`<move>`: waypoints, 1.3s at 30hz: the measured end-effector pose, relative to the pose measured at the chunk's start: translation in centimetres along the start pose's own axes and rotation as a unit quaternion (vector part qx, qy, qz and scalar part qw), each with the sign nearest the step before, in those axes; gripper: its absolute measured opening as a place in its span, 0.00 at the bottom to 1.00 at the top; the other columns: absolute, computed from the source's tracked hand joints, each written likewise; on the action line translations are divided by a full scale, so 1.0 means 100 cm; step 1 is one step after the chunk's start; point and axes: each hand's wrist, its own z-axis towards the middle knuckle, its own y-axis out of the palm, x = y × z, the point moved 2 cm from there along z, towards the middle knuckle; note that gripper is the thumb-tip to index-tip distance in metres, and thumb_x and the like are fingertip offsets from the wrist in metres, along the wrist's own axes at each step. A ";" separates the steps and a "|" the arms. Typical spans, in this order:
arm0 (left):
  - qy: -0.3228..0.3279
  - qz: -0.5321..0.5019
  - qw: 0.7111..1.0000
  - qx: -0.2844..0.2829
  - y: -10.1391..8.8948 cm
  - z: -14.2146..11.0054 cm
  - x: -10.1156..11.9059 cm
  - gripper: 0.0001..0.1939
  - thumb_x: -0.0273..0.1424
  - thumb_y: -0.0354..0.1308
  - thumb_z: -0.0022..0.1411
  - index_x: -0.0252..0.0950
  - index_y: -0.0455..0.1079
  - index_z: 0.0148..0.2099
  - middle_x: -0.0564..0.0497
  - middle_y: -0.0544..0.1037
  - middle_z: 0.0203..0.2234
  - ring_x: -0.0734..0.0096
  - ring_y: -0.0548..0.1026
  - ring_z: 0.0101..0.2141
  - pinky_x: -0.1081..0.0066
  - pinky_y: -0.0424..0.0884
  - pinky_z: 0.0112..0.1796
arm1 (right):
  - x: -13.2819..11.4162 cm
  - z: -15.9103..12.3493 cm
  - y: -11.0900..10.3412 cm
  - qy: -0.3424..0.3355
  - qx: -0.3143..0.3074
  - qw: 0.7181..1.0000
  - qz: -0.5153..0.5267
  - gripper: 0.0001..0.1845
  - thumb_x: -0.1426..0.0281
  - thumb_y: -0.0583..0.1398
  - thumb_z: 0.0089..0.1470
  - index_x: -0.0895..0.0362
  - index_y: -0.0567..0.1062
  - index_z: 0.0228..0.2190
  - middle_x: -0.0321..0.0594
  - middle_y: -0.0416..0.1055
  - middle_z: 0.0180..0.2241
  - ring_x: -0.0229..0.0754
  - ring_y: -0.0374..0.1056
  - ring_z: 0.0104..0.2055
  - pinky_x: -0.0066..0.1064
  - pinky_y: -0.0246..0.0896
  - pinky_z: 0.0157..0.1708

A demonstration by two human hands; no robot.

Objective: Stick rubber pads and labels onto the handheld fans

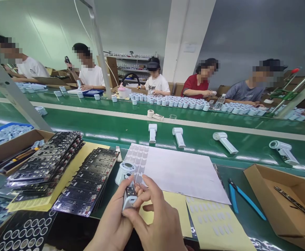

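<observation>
A light blue handheld fan (125, 170) with a round head and an open handle is in front of me. A dark circuit board (130, 190) shows inside the handle. My left hand (116, 216) wraps around the handle from the left, thumb on its upper part. My right hand (156, 209) closes on the handle's lower end, with the thumb at the base and bent fingers by the board. Whether a small part sits between those fingers is hidden. Behind the fan lies a white sheet (178, 170) with grey stickers.
Stacked circuit board panels (87, 181) lie left, beside a cardboard box (40, 136) of tools. Blue-handled cutters (246, 200) and another cardboard box (272, 195) are right. Yellow sticker sheets (217, 233) lie near me. Several fans (178, 136) rest on the green conveyor (116, 129); co-workers sit beyond.
</observation>
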 end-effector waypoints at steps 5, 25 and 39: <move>-0.054 -0.028 0.998 0.031 0.000 -0.007 0.004 0.09 0.27 0.49 0.70 0.30 0.68 0.38 0.50 0.70 0.23 0.79 0.72 0.17 0.83 0.73 0.19 | 0.012 0.007 -0.003 0.024 0.011 1.000 -0.008 0.49 0.59 0.74 0.41 0.48 0.60 0.61 0.44 0.72 0.46 0.48 0.78 0.39 0.30 0.76 0.26; 0.227 0.363 0.904 0.001 -0.065 0.011 0.029 0.22 0.32 0.72 0.44 0.36 0.79 0.45 0.44 0.84 0.40 0.53 0.78 0.49 0.66 0.71 0.50 | 0.051 0.001 0.030 0.129 -0.093 0.987 0.037 0.09 0.77 0.60 0.54 0.54 0.74 0.25 0.39 0.73 0.35 0.44 0.74 0.38 0.35 0.72 0.39; 0.235 0.384 0.893 0.004 -0.068 0.012 0.025 0.21 0.37 0.71 0.46 0.36 0.79 0.44 0.44 0.83 0.41 0.48 0.77 0.50 0.57 0.67 0.55 | 0.056 -0.002 0.015 0.166 -0.160 0.961 0.155 0.07 0.71 0.62 0.56 0.54 0.71 0.27 0.38 0.70 0.36 0.41 0.69 0.38 0.29 0.61 0.33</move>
